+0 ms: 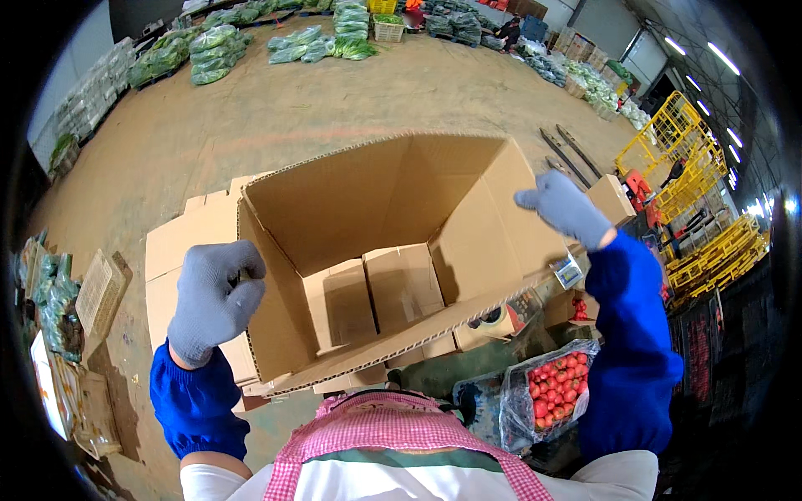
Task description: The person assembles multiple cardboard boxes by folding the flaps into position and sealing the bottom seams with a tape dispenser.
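Cardboard box (376, 250), centre frame, open and tipped toward the wearer, bottom flaps folded in. Left hand (213, 296) curled closed on left wall edge; right hand (564, 204) resting against right flap, fingers loosely extended. Best kept square, both sides held evenly. Box underside hidden; right-hand grip hard to make out. Tomato bag (555, 384) lower right.

Open brown cardboard box (384, 250) hides left grey-gloved hand (213, 296) fingertips at 9 o'clock; clear bag of red tomatoes (551, 388) partly behind blue sleeve (631, 351), 4 o'clock.
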